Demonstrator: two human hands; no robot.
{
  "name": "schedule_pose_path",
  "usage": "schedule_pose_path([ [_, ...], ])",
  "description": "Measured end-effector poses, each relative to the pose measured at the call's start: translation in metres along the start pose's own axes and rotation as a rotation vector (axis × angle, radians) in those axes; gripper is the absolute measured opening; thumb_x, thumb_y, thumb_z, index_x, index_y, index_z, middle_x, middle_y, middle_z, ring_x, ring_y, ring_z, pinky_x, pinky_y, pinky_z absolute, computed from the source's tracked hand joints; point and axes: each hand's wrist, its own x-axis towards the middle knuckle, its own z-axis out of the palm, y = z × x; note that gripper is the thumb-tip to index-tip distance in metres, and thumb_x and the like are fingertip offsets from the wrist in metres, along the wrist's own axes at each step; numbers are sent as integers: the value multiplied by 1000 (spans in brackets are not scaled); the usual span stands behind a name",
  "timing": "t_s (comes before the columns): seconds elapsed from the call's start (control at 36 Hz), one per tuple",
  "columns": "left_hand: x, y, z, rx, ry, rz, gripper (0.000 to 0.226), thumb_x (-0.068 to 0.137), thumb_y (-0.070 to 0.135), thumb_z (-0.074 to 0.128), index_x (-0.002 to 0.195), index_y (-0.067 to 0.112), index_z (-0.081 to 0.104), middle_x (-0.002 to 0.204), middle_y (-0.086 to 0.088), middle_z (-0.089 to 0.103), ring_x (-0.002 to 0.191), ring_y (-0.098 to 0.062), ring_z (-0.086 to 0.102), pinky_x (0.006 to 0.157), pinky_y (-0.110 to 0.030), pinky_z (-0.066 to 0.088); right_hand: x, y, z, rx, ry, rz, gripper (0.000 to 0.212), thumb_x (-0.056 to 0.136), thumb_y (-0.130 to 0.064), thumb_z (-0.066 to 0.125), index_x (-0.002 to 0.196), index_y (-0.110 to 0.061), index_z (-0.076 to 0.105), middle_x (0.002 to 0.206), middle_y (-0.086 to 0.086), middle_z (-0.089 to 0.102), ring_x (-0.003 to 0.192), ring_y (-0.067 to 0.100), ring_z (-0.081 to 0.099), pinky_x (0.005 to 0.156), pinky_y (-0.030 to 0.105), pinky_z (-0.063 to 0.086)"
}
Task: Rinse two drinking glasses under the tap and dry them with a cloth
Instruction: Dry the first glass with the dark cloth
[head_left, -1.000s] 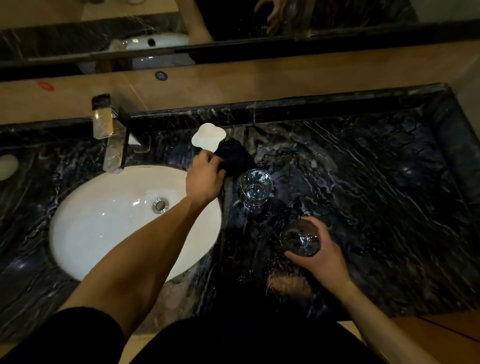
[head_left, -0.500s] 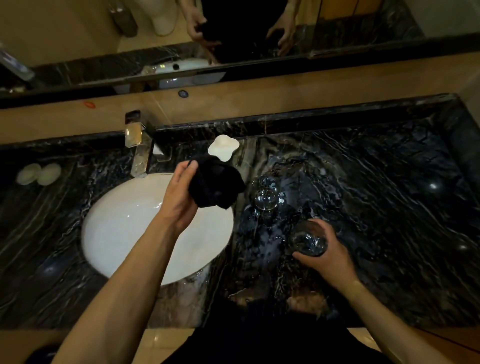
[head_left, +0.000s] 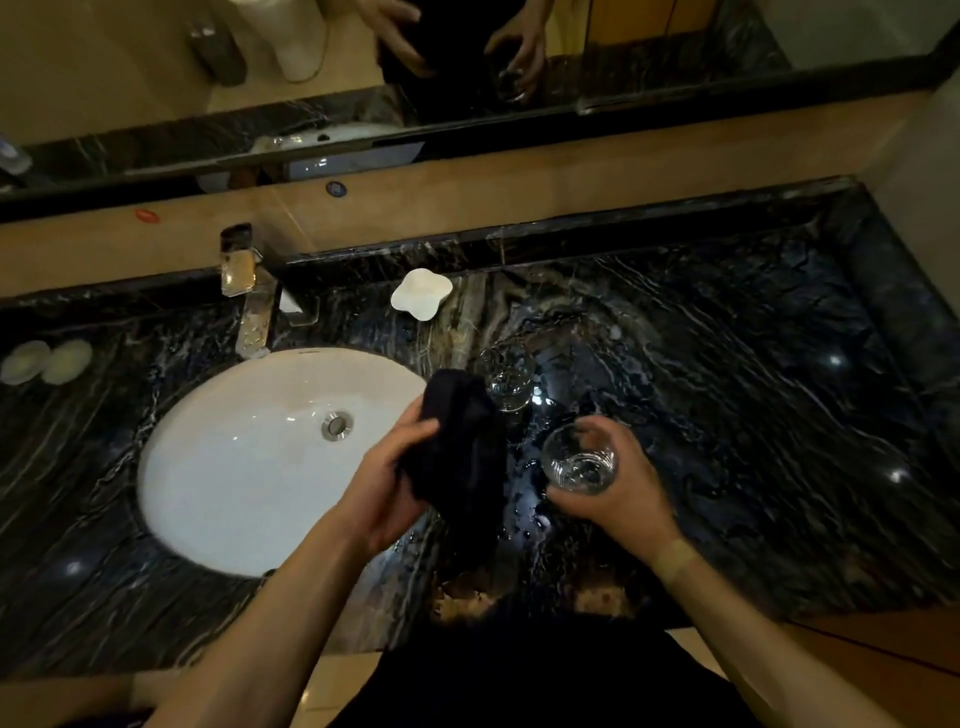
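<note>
We note the left hand (head_left: 387, 486) has its fingers curled round a dark cloth (head_left: 457, 447), bunched, part of it hanging below the fingers. The right hand (head_left: 610, 486) wraps its fingers round a glass (head_left: 579, 457), mouth up, held above the table (head_left: 727, 415). Cloth and glass sit near each other, not touching. A second glass (head_left: 506, 376) stands upright on the table just beyond the cloth-holding fingers, beside the sink (head_left: 234, 467).

Risks, as we judge them:
- Held glass looks wet; table under it shows droplets. A wet wall under the right fingers could slip when the cloth pushes in.
- Cloth is wadded thick. Forced into the mouth, it may jam or lever the glass out of the grip.
- Hanging end of the cloth passes close to the standing glass; a sweep could tip it onto stone.
- Stone table is hard: any drop likely chips or breaks.
- Second glass dried or not: cannot tell.
</note>
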Motion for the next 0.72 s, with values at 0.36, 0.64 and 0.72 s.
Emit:
schedule_pose_path([
  [0.36,-5,-32,29,1344,-10,665,46,77,20,73,114,36,51,115,7,62,102,-10,62,84,-14,47,-4,-25,-2,-202,-104,-76,81,62,-27,86,133,-37,49,126,-13,48,115,8,52,98,19,43],
  [0.64,3,-45,25,1845,-454,662,74,77,40,58,145,21,37,147,1,47,111,-28,48,88,-45,50,2,-38,-6,-414,-300,-162,83,58,-55,68,137,-40,45,131,-16,55,118,14,53,92,34,50],
  [0.72,6,-46,25,1839,-507,677,61,80,35,58,137,18,44,133,-1,54,114,-27,47,74,-46,54,3,-43,-4,-393,-373,-152,86,54,-52,70,135,-41,45,130,-15,57,115,15,56,92,36,50],
])
